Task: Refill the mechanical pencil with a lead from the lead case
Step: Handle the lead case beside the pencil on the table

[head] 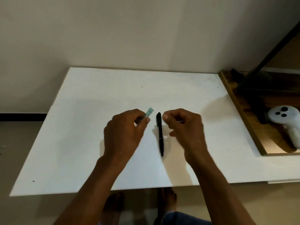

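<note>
A plain cream wall [113, 30] fills the upper half of the view and meets a beige floor [19, 135] with a dark skirting strip at the left. A broad, flat white board counter [81, 111] is pushed against the wall, its surface marked by a few tiny dark specks. At its right edge sits a shallow wooden tray with a raised light rim [240, 111]. A slanting black pole [276, 44] rises from the tray, and a white handheld controller with three black buttons [283, 116] lies in it. Bare feet [167, 200] show on the floor below the counter's near edge.

Both hands hover over the middle of the counter. The left hand [123, 132] has its fingers curled around a small translucent teal plastic lead case [149, 112], whose far end pokes out past the fingertips. The right hand [186, 127] is curled with the thumb against the forefinger, pinching a hair-thin dark lead [181, 121], of which only a short streak shows.

Between the hands a slim black mechanical pencil [160, 133] lies flat on the counter. It runs roughly away from the person, with its pointed tip toward the near edge and its button end just beside the lead case.
</note>
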